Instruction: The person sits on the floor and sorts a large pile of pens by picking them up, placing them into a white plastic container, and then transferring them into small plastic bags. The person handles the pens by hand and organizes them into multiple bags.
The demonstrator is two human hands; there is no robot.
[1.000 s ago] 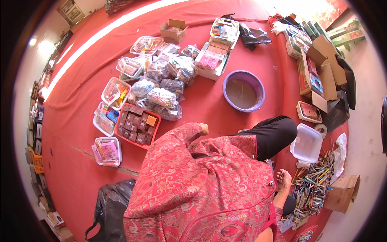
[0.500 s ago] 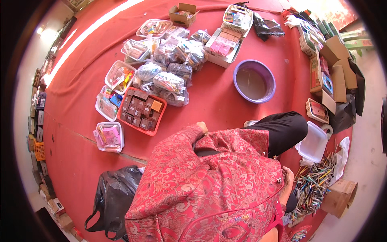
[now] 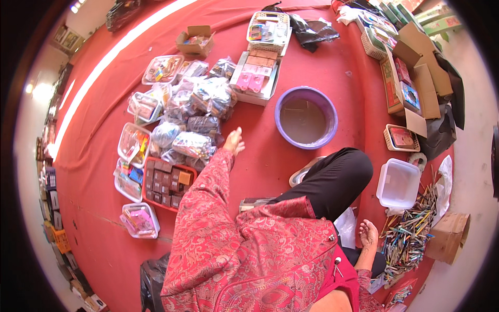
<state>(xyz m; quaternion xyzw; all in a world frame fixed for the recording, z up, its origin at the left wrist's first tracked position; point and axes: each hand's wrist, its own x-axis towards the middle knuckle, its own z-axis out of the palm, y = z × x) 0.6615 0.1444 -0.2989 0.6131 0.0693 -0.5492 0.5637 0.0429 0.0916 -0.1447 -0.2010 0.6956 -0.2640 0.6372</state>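
Observation:
My left hand [image 3: 235, 141] is stretched forward over the red floor cloth, just right of a heap of clear plastic bags [image 3: 193, 143] packed with small goods. Its fingers are loosely apart and hold nothing. Low on the right, my right hand [image 3: 369, 235] hovers beside a big pile of pens [image 3: 408, 236], its fingers slightly bent and apart, with nothing visible in them. Left of my outstretched sleeve stands a red basket [image 3: 165, 204] of small brown boxes. A purple tub [image 3: 279, 117] of murky water lies ahead of my bent knee.
Plastic trays [image 3: 130, 187] of stationery line the left side of the heap. At the back are a white basket [image 3: 280, 46] and a white box [image 3: 260, 99] with pink packs. On the right stand an open carton [image 3: 429, 96], a white tub [image 3: 382, 182] and a small carton [image 3: 451, 238].
My left hand has reached forward from my lap toward the bags, fingers spreading. My right hand has come out from beside my body, next to the pens. The view has shifted.

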